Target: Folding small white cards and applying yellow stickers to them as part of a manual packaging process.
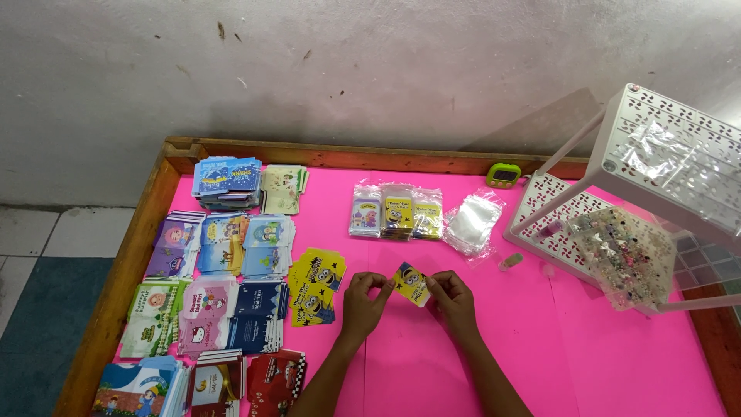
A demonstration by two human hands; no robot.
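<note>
Yellow cartoon card (411,283) is pinched between left hand (364,297) and right hand (454,300) fingers above the pink table (602,363).

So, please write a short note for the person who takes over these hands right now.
Left hand and right hand both pinch one small yellow card, held just above the pink table.
A loose pile of the same yellow cards lies left of the hands.
Three filled clear bags lie further back, empty clear bags beside them.
The held card is not yet bagged.
</note>
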